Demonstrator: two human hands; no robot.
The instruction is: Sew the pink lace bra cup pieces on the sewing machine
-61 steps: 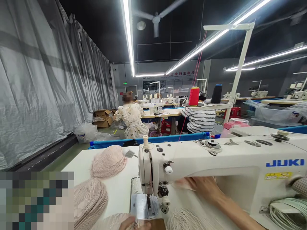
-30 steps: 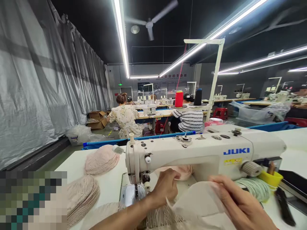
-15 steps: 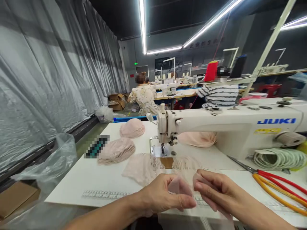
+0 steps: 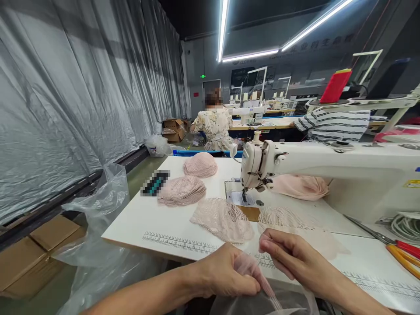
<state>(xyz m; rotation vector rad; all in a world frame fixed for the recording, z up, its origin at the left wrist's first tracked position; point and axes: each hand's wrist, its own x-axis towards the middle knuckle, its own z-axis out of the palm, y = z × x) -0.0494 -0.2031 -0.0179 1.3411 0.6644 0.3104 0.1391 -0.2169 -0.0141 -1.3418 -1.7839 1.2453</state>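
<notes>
My left hand (image 4: 226,273) is closed round a gathered strip of sheer pale-pink fabric (image 4: 264,284), which hangs past the table's front edge. Close to its right, my right hand (image 4: 292,258) has thumb and fingers pinched on a bit of sheer fabric at the fingertips; how much it holds is partly hidden. Beyond the hands, a lace piece (image 4: 223,218) and a fringed pale-pink piece (image 4: 282,218) lie flat before the sewing machine (image 4: 259,166). Two stacks of pink lace cups, one nearer (image 4: 182,191) and one farther (image 4: 201,165), sit left of the needle.
Scissors (image 4: 402,256) with red and orange handles lie at the right. More pink fabric (image 4: 300,187) rests under the machine arm. A printed ruler (image 4: 179,242) runs along the front edge. Plastic sheeting (image 4: 108,210) and a cardboard box (image 4: 36,253) are at left. Two people sit ahead.
The view has turned right-to-left less, so the table things sit farther right. My left hand now grips the fabric bunched lower, and the right hand has lifted slightly apart from it.
</notes>
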